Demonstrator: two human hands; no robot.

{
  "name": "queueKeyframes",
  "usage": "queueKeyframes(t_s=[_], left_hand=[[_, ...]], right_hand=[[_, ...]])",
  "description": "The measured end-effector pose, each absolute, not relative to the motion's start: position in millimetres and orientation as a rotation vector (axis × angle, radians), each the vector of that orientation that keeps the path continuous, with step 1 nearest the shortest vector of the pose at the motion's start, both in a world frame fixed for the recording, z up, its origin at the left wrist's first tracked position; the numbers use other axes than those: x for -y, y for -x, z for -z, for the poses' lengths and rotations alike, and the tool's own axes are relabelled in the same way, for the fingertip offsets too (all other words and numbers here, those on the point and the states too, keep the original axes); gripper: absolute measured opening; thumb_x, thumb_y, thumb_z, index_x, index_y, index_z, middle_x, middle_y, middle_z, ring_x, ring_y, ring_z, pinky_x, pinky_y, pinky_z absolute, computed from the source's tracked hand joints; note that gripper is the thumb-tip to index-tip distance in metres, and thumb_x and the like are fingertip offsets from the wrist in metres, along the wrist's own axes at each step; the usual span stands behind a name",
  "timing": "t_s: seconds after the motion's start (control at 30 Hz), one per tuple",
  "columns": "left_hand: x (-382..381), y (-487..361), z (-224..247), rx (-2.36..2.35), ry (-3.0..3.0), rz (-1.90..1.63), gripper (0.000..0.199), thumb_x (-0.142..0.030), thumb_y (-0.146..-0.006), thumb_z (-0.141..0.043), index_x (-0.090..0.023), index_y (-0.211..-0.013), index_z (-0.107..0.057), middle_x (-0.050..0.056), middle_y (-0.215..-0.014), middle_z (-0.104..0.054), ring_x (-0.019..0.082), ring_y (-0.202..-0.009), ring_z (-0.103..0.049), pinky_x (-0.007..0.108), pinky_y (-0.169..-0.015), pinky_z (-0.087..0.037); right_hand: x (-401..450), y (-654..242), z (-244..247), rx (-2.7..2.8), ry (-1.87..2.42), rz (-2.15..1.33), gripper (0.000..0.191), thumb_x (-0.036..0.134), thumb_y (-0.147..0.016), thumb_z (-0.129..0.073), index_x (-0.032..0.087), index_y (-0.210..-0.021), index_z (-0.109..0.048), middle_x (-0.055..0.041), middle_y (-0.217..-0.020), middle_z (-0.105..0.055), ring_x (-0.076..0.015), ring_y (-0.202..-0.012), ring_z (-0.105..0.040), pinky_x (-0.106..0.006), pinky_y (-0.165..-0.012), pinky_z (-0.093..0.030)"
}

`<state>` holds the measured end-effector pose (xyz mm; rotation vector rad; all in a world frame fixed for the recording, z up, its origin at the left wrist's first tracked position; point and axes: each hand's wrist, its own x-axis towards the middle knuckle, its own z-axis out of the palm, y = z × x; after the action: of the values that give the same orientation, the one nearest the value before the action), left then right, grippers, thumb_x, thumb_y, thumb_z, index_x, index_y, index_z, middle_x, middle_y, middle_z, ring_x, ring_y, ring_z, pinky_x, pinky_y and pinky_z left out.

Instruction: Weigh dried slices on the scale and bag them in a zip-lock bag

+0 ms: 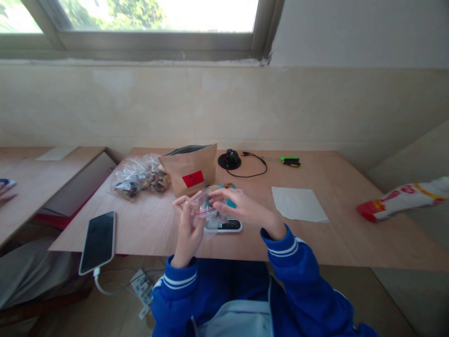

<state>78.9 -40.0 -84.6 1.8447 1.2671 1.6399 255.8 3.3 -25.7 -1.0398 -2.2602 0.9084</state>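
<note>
Left grip (187, 231) and right grip (247, 206) are both closed narrow, fingertips pinched on a clear zip bag (208, 210) with a red-lined seal. The bag is held in the air over the near part of the bench (333, 238). Contents cannot be identified through the film. Step in hand, by judgement: work at the bag's mouth, with 1 grip on each side of it. Work at that seal calls for an even pinch along its length.

Directly below the bag lies a white-and-black handheld device (224, 226). A teal object (230, 202) lies at the bag's 2 o'clock, partly hidden by the right grip. Further out from the bag: a kraft paper bag (189, 171) with a red label at 11 o'clock; clear plastic bags of dark and brown pieces (140, 177) at 10 o'clock; a round black base with a cable (229, 160) at 12 o'clock; a green-and-black screwdriver (286, 161) at 1 o'clock; a white paper sheet (298, 203) at 3 o'clock. A smartphone (98, 242) on a white charging cable (101, 285) sits at 8 o'clock, at the bench edge. A red-and-white snack packet (403, 199) lies at 3 o'clock, beyond the bench. Another person's hand (5, 189) shows at 9 o'clock, on a neighbouring bench (42, 196).
</note>
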Motion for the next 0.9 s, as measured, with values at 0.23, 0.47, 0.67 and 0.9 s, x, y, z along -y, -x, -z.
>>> queueKeyframes(t_s=[0.23, 0.47, 0.67, 0.9], left_hand=[[39, -52, 77, -1.222, -1.848, -1.446, 0.015, -0.017, -0.085, -0.054, -0.019, -0.073, -0.044, 0.003, -0.099, -0.038, 0.022, -0.111, -0.054, 0.039, -0.094, -0.047], [42, -43, 53, -1.299, -2.143, -1.226, 0.007, -0.025, -0.088, -0.052, -0.020, -0.085, -0.051, 0.007, -0.106, -0.047, 0.022, -0.112, -0.047, 0.039, -0.098, -0.042], [49, -67, 51, -1.475, -2.315, -1.282, 0.010, -0.031, -0.089, -0.057, -0.022, -0.093, -0.061, 0.005, -0.109, -0.055, 0.020, -0.106, -0.051, 0.038, -0.095, -0.033], [46, -54, 55, -1.595, -2.243, -1.444, 0.018, -0.026, -0.094, -0.046, -0.023, -0.092, -0.063, 0.001, -0.080, -0.054, 0.018, -0.081, -0.047, 0.034, -0.078, -0.031]], right_hand=[[1, -291, 41, 2.290, 1.037, -0.448, 0.021, 0.029, -0.094, -0.051, 0.022, -0.084, -0.067, -0.0014, -0.086, -0.069, -0.0187, -0.094, -0.056, -0.036, -0.090, -0.038], [7, -286, 21, 2.190, 0.825, -0.048, 0.020, 0.019, -0.096, -0.045, 0.020, -0.085, -0.063, -0.0034, -0.083, -0.065, -0.0178, -0.088, -0.054, -0.031, -0.080, -0.042], [17, -268, 31, 2.117, 0.764, 0.065, 0.018, 0.017, -0.095, -0.047, 0.021, -0.089, -0.064, -0.0026, -0.081, -0.068, -0.0166, -0.082, -0.058, -0.031, -0.078, -0.044], [-13, -262, 82, 1.664, 1.037, -0.407, 0.027, 0.023, -0.099, -0.035, 0.020, -0.104, -0.061, -0.0068, -0.099, -0.064, -0.0175, -0.094, -0.061, -0.033, -0.083, -0.050]])
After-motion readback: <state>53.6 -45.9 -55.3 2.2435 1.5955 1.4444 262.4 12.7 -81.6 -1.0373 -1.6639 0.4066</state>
